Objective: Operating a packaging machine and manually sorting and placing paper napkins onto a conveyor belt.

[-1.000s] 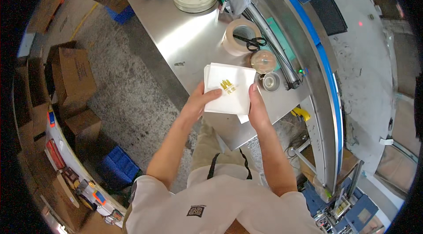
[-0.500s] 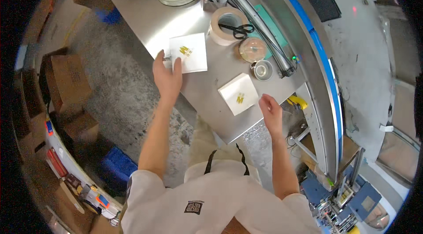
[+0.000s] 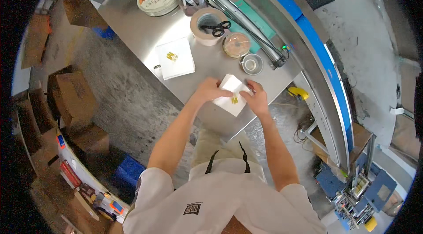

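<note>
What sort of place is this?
Probably a workshop or packing area. There's a shiny silver metal worktable, a big open brown cardboard box on the left, and a blue-and-silver machine at the lower right.

Surroundings and Lighting

A metal table (image 3: 207, 63) extended beneath and ahead of the left hand (image 3: 207, 90) and the right hand (image 3: 257, 99). Its surface returned a bright glare (image 3: 154, 33) ahead and left of the hands. Speckled grey floor (image 3: 116, 73) lay to their left; cardboard boxes (image 3: 77, 95) stood farther left. Right of the hands, a curved-looking blue strip (image 3: 313, 35) ran beside a pale panel (image 3: 328, 121). A blue-panelled machine (image 3: 361, 198) stood behind and right of them.
</note>
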`<state>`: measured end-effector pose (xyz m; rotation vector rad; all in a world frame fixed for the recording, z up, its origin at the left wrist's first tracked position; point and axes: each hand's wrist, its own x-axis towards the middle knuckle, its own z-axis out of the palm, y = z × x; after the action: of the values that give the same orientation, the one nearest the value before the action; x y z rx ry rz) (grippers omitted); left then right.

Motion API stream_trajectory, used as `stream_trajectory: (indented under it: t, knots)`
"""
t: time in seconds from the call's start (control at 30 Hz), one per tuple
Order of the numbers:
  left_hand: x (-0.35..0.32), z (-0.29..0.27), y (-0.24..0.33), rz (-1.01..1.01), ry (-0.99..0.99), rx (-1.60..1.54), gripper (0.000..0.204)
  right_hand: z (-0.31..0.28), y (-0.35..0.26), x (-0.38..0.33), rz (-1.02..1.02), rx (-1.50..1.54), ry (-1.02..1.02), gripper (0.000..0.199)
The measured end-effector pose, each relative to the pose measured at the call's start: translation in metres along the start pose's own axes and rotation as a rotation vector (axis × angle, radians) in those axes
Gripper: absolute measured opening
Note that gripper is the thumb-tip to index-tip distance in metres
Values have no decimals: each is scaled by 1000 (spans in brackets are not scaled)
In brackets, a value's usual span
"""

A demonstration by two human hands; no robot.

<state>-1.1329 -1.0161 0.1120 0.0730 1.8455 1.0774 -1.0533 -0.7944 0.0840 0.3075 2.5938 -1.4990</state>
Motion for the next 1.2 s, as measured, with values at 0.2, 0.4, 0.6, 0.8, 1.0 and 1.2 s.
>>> stream_trajectory:
  t: [0.2, 0.4, 0.6, 0.8, 1.0, 1.2]
  knots:
    - [-39, 50, 23, 153, 545, 84, 65, -4, -18, -31, 158, -15, 242, 55]
    - [-63, 82, 73, 91, 505, 260, 62, -5, -7, -60, 538, 689, 49, 41]
    - [-56, 99, 40, 424, 521, -175, 45, -16, -14, -67, 724, 954, 67, 34]
    - [-30, 85, 37, 240, 647, -426, 52, -19, 13, -69, 805, 982, 57, 41]
    - [-32, 88, 32, 252, 214, -192, 58, -28, -24, -76, 623, 852, -88, 55]
    - [-31, 82, 38, 245, 231, -228, 54, -20, -32, -93, -49, 55, -111, 93]
